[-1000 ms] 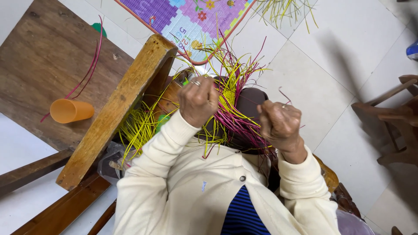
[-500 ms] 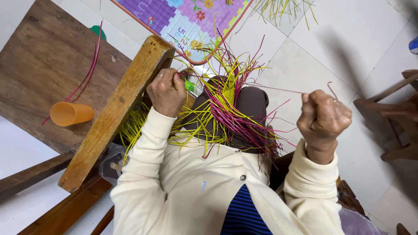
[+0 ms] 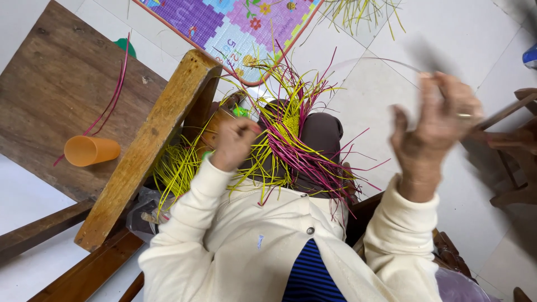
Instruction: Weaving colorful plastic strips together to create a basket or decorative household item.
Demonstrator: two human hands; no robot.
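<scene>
A bundle of yellow and magenta weaving strips [image 3: 291, 140] lies on my lap, over dark trousers. My left hand [image 3: 232, 142] is closed on the strips at the bundle's left side, next to a slanted wooden beam [image 3: 156, 140]. My right hand [image 3: 436, 120] is raised out to the right and blurred by motion. A thin pale strip [image 3: 369, 60] arcs from the bundle up to its fingers, which seem pinched on it. I wear a cream cardigan [image 3: 251, 251].
An orange cup [image 3: 89, 150] lies on its side on a dark wooden table [image 3: 50, 84], beside a magenta strip [image 3: 112, 100]. A colourful puzzle mat [image 3: 224, 25] and loose yellow strips [image 3: 363, 14] lie on the tiled floor. Wooden furniture [image 3: 514, 140] stands at right.
My right hand has swung away from the bundle, out to the right and upward, drawing a strip with it. My left hand has shifted left along the bundle.
</scene>
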